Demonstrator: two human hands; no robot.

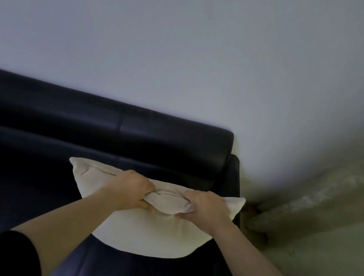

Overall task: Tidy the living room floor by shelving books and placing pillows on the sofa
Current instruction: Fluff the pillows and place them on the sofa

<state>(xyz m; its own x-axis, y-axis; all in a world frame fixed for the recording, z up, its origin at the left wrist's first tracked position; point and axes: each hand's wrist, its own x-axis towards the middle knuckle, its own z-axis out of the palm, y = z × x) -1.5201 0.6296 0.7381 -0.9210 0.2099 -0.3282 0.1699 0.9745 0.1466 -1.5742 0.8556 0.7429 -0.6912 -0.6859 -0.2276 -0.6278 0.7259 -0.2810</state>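
Cream fabric pillow (150, 231) lies over the seat of the dark navy leather sofa (64, 129), toward its 3 o'clock end. Left hand (131, 190) and right hand (206, 208) grip its top edge, fingers (148, 186) curled tight round bunched cloth; the pillow's bulk spreads at 6 o'clock of them.

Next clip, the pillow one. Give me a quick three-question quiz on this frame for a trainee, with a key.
1. True or false: only the left hand grips the cream pillow.
2. Over which part of the dark sofa is the pillow? A) the end at the picture's left; B) the end at the picture's right; C) neither, it lies on the floor.
3. Fill in: the right hand bunches the pillow's fabric along its ____ edge (upper or lower).

Key: 1 false, both hands grip it. 2 B. 3 upper.
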